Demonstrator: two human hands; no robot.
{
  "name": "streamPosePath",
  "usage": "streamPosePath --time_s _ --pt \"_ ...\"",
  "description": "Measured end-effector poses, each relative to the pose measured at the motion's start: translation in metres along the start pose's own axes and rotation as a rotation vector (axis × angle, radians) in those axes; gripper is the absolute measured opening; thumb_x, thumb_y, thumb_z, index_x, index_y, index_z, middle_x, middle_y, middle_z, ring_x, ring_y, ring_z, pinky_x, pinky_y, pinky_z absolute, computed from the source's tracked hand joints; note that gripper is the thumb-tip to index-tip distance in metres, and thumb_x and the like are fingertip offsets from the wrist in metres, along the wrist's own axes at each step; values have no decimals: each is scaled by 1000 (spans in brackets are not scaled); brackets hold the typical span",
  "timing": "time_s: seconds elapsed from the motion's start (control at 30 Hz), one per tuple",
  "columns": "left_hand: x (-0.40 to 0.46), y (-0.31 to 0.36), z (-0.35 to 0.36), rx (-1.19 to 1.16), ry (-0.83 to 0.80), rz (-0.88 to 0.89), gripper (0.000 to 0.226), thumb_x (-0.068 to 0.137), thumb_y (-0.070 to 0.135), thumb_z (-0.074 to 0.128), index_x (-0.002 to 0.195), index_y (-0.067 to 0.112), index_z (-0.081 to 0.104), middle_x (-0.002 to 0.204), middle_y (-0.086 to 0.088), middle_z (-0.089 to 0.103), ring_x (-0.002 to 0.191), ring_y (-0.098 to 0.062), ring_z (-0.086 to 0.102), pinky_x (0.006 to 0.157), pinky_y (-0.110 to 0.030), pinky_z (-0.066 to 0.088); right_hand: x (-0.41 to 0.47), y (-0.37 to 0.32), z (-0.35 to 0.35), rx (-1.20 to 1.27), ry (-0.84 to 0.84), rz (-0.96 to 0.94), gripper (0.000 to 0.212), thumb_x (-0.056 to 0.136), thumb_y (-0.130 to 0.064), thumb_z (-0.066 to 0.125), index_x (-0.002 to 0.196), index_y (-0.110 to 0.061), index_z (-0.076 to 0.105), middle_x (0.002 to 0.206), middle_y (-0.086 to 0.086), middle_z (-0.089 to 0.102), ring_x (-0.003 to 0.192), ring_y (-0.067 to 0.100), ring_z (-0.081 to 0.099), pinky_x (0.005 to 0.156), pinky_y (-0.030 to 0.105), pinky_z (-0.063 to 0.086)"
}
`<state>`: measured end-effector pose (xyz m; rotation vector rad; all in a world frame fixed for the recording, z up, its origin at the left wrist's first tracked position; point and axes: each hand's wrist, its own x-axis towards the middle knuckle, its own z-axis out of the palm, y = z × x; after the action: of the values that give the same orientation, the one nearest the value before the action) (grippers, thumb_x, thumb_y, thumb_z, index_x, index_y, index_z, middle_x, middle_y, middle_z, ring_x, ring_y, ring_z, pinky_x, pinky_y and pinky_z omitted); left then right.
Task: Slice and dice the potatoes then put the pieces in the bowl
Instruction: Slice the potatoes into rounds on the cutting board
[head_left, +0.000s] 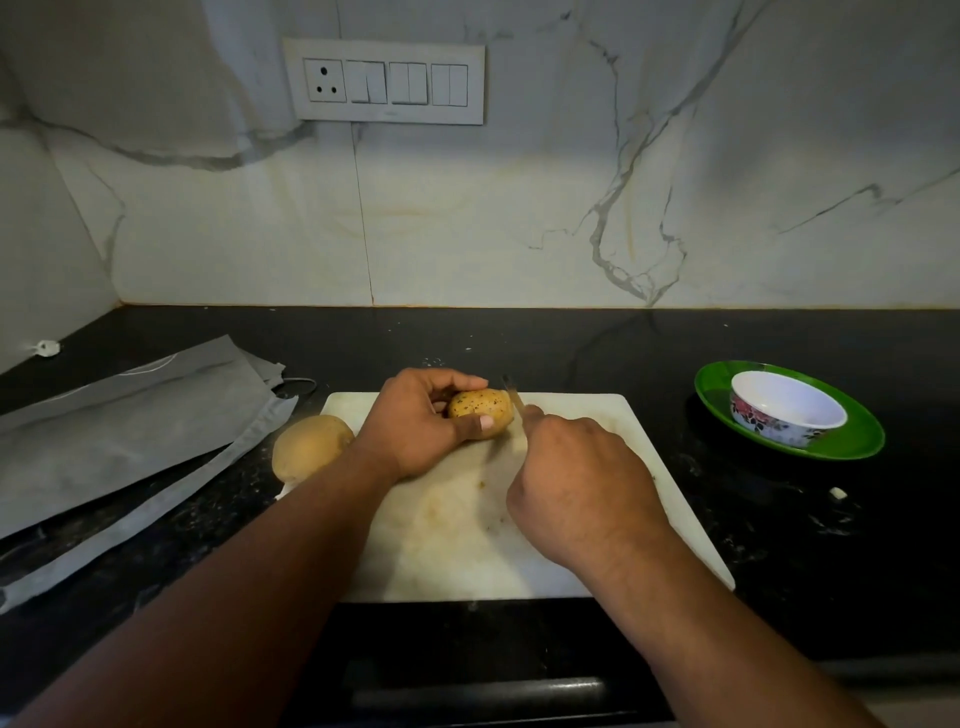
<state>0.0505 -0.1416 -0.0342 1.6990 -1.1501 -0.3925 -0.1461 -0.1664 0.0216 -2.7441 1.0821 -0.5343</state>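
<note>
A small speckled potato (482, 406) lies at the far side of the white cutting board (597, 447). My left hand (421, 423) grips it from the left, thumb on its front. My right hand (579, 488) holds a knife (513, 396), its handle hidden in my fist, and the blade rests against the potato's right end. A second, larger potato (310, 451) sits off the board's left edge on the black counter. The white bowl (787, 410) with a floral outside stands empty on a green plate (852, 441) to the right.
Grey cloth bags (119, 441) lie spread on the counter at the left. A small white scrap (837, 493) lies on the counter right of the board. The marble wall with a switch panel (387, 82) stands behind.
</note>
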Motion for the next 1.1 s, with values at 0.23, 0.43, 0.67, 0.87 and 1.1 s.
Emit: streamPosePath --time_s 0.23,0.43,0.67,0.87,1.1 --pt "2 -1 -1 19 -5 -5 44 78 27 91 120 32 76 117 15 74 107 0 68 92 -12 51 1 9 -1 -22 13 46 46 93 -26 53 139 -25 47 82 -8 45 69 9 45 53 22 33" --pt "0 0 0 20 -2 5 46 78 25 90 121 31 75 116 15 74 106 0 68 89 -11 51 1 -2 2 7 -12 7 43 93 -30 54 135 -27 47 81 -8 47 69 10 47 53 23 35" --pt "0 0 -1 24 2 13 45 78 24 91 119 30 76 115 13 75 99 8 67 77 0 46 1 -4 0 4 -29 13 51 93 -30 55 142 -27 43 77 -9 41 65 8 42 51 21 33" --pt "1 0 -1 16 -5 8 46 77 25 91 120 30 76 116 14 74 103 3 67 82 -4 48 6 -4 1 33 -25 24 46 92 -30 57 138 -28 49 76 -10 45 65 8 46 54 21 38" --pt "1 0 -2 9 -7 -2 47 77 26 91 121 30 76 116 15 74 106 1 67 80 -4 48 12 1 2 124 -14 46 40 92 -27 56 132 -31 57 72 -12 46 62 7 47 51 19 35"
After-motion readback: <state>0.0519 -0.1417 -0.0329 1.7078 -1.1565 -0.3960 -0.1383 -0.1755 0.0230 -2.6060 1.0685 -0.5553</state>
